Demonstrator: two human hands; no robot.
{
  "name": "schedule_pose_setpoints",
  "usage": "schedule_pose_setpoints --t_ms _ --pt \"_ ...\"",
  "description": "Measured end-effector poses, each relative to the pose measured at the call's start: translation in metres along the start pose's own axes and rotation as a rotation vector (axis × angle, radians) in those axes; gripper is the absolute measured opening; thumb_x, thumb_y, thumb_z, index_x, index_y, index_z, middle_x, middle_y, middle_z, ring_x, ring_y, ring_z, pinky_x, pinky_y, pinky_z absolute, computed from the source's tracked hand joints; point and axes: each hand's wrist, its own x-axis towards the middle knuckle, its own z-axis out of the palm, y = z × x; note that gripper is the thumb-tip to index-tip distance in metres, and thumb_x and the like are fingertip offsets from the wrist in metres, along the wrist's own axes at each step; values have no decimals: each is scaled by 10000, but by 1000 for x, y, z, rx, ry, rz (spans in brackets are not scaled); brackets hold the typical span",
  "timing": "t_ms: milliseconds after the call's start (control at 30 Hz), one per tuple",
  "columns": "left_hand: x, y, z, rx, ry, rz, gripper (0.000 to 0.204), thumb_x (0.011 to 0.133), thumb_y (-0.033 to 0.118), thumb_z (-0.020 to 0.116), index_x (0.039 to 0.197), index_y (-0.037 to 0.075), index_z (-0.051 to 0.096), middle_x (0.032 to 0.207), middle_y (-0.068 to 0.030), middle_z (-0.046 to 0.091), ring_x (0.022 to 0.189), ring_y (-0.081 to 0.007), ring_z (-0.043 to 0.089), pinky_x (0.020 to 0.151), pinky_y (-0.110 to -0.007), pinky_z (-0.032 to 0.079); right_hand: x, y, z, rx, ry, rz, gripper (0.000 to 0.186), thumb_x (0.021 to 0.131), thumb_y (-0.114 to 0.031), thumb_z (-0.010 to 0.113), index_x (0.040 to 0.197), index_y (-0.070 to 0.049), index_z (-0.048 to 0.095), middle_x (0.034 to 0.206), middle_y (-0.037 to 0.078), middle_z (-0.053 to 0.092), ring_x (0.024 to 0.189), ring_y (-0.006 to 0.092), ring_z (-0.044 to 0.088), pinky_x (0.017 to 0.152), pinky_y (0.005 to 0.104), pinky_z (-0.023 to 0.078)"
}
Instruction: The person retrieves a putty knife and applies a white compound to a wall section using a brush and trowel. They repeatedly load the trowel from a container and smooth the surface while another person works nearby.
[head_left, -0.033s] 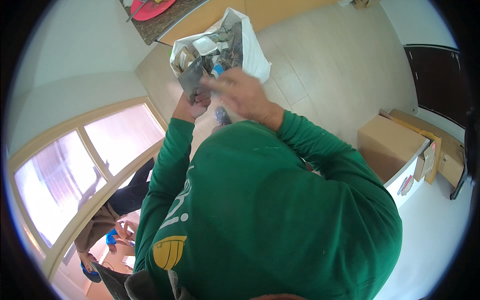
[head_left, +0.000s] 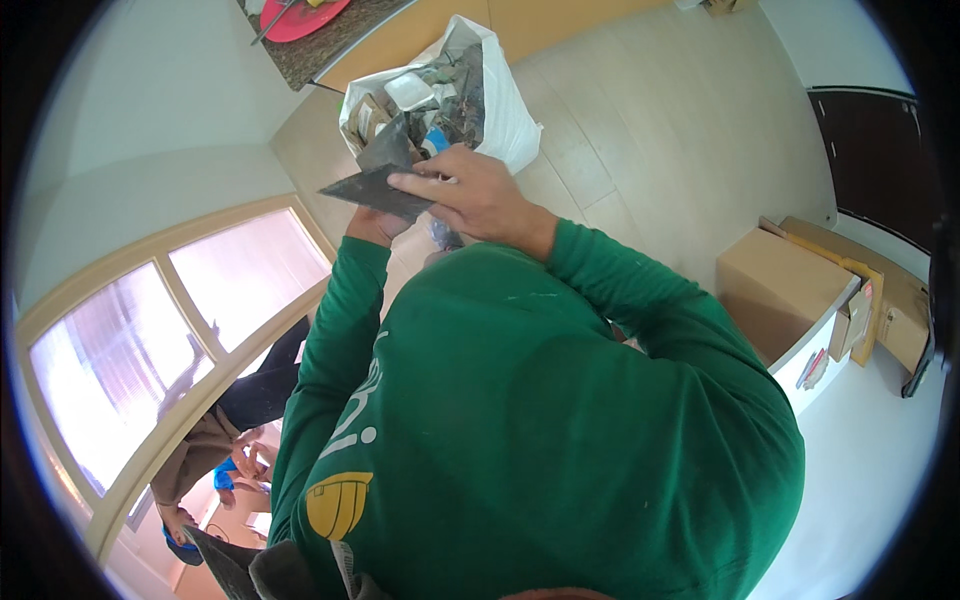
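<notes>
My right hand (head_left: 475, 195) pinches a dark grey flat sheet (head_left: 372, 189) with a pointed left end, its fingers extended along the top. Under that sheet is my left hand (head_left: 378, 224), mostly hidden, with its fingers covered. A lighter grey flat piece (head_left: 388, 146) rises beyond the dark sheet; whether it is part of the same sheet, I cannot tell. Just past my hands stands an opened white bag (head_left: 512, 115), filled with mixed scraps: a white tray (head_left: 411, 91), brown cardboard (head_left: 368, 118), a blue-and-white piece (head_left: 435, 140) and dark debris.
A counter (head_left: 292, 62) with a red plate (head_left: 300, 20) is at the far left. Cardboard boxes (head_left: 780, 290) stand to my right. On my left is a framed glass partition (head_left: 215, 345), with people beyond it. Pale floor (head_left: 640, 110) extends right of the bag.
The dark sheet now lies across my left hand, with its point to the left. My right hand has come down onto it; before, it was blurred above the upright grey piece.
</notes>
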Motion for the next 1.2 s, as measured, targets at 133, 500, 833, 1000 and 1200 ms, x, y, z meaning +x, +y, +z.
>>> schedule_pose_setpoints --t_ms 133,500,833,1000,1200 --pt "-15 -2 -9 -92 -95 -196 450 1024 207 449 1346 -108 432 736 -45 504 551 -149 462 479 -285 361 -26 52 32 -142 -301 707 159 941 -197 655 1022 -72 711 847 149 627 801 360 618 671 466 501" --pt "-28 -15 51 689 258 240 396 1012 243 574 1284 -45 547 838 -77 645 671 -150 615 595 -294 519 -12 62 10 -91 -146 618 341 945 -324 606 808 -16 659 828 227 669 770 445 652 692 543 507" --pt "-27 13 30 1654 590 745 516 882 309 790 1158 -95 627 1033 -118 724 870 -174 703 773 -326 556 -6 59 -15 526 -254 944 338 978 -340 650 972 -10 725 809 107 697 660 198 592 648 354 493" --pt "-31 24 -5 1062 513 163 404 929 421 694 1111 60 710 891 -24 690 691 -112 604 566 -287 468 -4 83 -38 1116 -32 1285 335 981 -347 653 899 -27 712 822 48 681 667 148 598 620 291 496" --pt "-89 57 -82 1660 801 -70 422 931 313 612 960 -100 691 806 -148 704 650 -244 686 515 -369 519 -111 150 -81 361 -156 1314 344 938 -373 661 1008 -38 703 858 51 690 732 167 654 605 336 525"
